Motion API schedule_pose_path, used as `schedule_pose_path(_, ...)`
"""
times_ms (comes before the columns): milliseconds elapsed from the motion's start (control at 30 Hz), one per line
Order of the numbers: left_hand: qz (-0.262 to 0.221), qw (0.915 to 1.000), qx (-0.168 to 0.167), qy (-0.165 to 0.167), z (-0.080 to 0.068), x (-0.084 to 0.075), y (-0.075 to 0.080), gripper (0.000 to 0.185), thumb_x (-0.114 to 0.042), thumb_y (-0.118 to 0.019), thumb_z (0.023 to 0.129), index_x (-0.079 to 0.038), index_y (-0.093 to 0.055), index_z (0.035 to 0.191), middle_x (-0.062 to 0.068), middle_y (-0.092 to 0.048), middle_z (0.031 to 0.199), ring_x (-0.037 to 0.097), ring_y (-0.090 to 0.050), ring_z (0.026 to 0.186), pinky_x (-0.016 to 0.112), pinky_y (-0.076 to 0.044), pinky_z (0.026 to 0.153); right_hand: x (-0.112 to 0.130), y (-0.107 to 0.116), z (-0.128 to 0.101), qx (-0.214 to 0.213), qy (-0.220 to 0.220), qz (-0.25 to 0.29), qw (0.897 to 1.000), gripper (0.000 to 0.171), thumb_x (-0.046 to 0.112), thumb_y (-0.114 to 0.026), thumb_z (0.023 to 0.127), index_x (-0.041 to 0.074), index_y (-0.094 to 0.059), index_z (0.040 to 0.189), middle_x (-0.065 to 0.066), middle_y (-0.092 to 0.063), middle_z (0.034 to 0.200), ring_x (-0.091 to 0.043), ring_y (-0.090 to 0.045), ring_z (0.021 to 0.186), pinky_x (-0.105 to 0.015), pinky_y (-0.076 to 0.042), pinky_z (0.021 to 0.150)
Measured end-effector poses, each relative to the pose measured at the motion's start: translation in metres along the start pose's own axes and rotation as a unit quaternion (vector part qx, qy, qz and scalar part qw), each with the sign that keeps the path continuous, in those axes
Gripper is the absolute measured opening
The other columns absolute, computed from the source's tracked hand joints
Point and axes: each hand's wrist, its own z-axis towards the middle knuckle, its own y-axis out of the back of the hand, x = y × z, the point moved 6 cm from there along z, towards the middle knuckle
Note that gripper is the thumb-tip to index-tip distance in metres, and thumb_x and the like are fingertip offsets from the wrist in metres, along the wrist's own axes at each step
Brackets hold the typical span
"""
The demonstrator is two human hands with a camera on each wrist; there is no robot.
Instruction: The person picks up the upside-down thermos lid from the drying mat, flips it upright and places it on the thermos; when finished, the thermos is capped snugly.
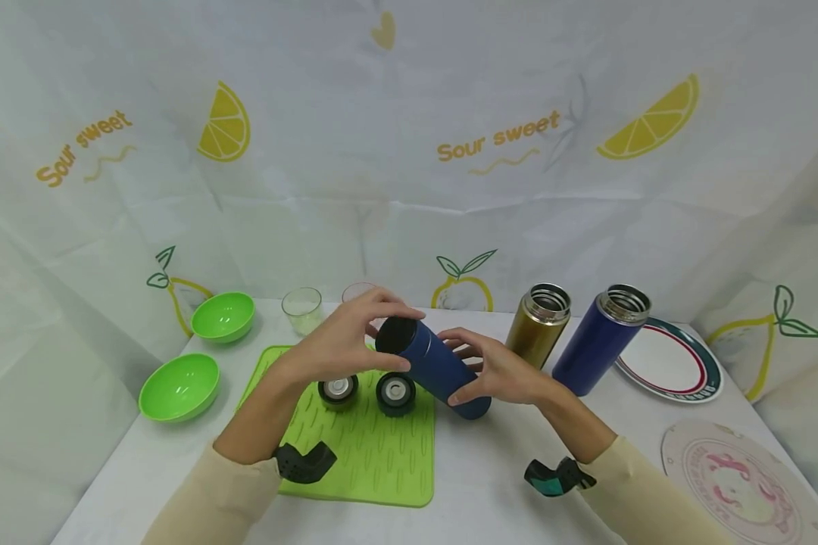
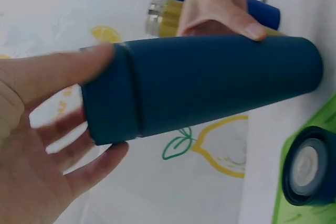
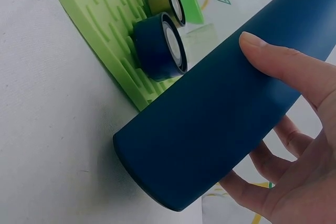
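A dark blue thermos bottle with its cap on leans over the table, cap end up and to the left. My left hand holds the cap between thumb and fingers. Lower down, my right hand grips the body, thumb on the near side and fingers around the far side. Left of the bottle, two loose caps lie upside down on a green drying mat: a gold one and a blue one.
Uncapped gold and blue thermos bottles stand at the right, a rimmed plate behind them. A round pink-printed mat lies nearer. Two green bowls sit at left; a clear glass stands behind the mat.
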Motion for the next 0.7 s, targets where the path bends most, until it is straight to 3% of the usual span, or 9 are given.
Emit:
schedule_pose_path(133,0.006,0.9987,0.032,-0.040,-0.0012,-0.0074,0.0015,0.064,-0.002,-0.085,0.078,-0.016,-0.065,0.137,0.007,-0.055,0.143,0.026,-0.051,0.135,0.048,-0.053,0.105,0.0001,-0.0003,0.0003,0.000,0.000,0.002,1.000,0.088,0.017,-0.089,0.078,0.012,-0.041,0.152,-0.021,-0.049,0.152,-0.046,-0.050,0.138,-0.068,-0.045,0.110)
schedule_pose_path(233,0.032,0.9994,0.014,0.000,0.0002,-0.0051,0.0014,0.065,-0.019,-0.087,0.080,-0.019,-0.061,0.141,0.007,-0.054,0.141,0.025,-0.053,0.128,0.045,-0.054,0.099,0.0006,-0.0004,0.0008,-0.001,0.003,0.002,1.000,0.089,0.016,-0.089,0.078,0.011,-0.040,0.152,-0.022,-0.048,0.153,-0.046,-0.050,0.139,-0.068,-0.045,0.110)
schedule_pose_path(333,0.075,0.9953,-0.020,0.058,0.0028,-0.0012,0.0010,0.066,-0.044,-0.086,0.080,-0.021,-0.063,0.138,0.004,-0.057,0.126,0.021,-0.055,0.111,0.037,-0.053,0.087,0.0009,-0.0001,0.0009,-0.002,0.005,0.001,1.000,0.089,0.016,-0.089,0.078,0.011,-0.040,0.152,-0.021,-0.048,0.153,-0.046,-0.050,0.139,-0.068,-0.045,0.109)
schedule_pose_path(400,0.085,0.9936,-0.032,0.067,0.0037,-0.0015,0.0012,0.062,-0.047,-0.083,0.081,-0.021,-0.065,0.135,0.004,-0.061,0.120,0.021,-0.057,0.105,0.034,-0.053,0.084,0.0010,0.0002,0.0007,-0.002,0.005,0.002,1.000,0.089,0.016,-0.089,0.078,0.011,-0.040,0.152,-0.021,-0.048,0.153,-0.046,-0.049,0.139,-0.068,-0.045,0.109)
schedule_pose_path(467,0.081,0.9951,-0.027,0.051,0.0038,-0.0033,0.0013,0.058,-0.041,-0.084,0.082,-0.020,-0.067,0.134,0.004,-0.063,0.119,0.021,-0.057,0.107,0.034,-0.055,0.084,0.0012,0.0005,0.0003,-0.003,0.005,0.002,1.000,0.089,0.016,-0.089,0.078,0.011,-0.040,0.152,-0.021,-0.048,0.153,-0.046,-0.050,0.139,-0.067,-0.045,0.110)
schedule_pose_path(600,0.045,0.9988,0.004,-0.022,0.0013,-0.0083,0.0025,0.060,-0.017,-0.087,0.080,-0.017,-0.066,0.136,0.005,-0.062,0.132,0.023,-0.057,0.122,0.040,-0.057,0.094,0.0012,0.0002,-0.0004,-0.004,0.002,0.000,1.000,0.089,0.017,-0.089,0.078,0.010,-0.040,0.152,-0.022,-0.048,0.153,-0.046,-0.050,0.138,-0.066,-0.046,0.110)
schedule_pose_path(700,0.041,0.9989,0.012,-0.019,0.0004,-0.0075,0.0023,0.063,-0.017,-0.085,0.083,-0.017,-0.062,0.141,0.006,-0.058,0.138,0.024,-0.055,0.128,0.045,-0.056,0.100,0.0008,0.0002,-0.0006,-0.007,0.001,-0.002,1.000,0.088,0.017,-0.088,0.079,0.010,-0.040,0.152,-0.021,-0.049,0.153,-0.046,-0.050,0.138,-0.066,-0.046,0.110)
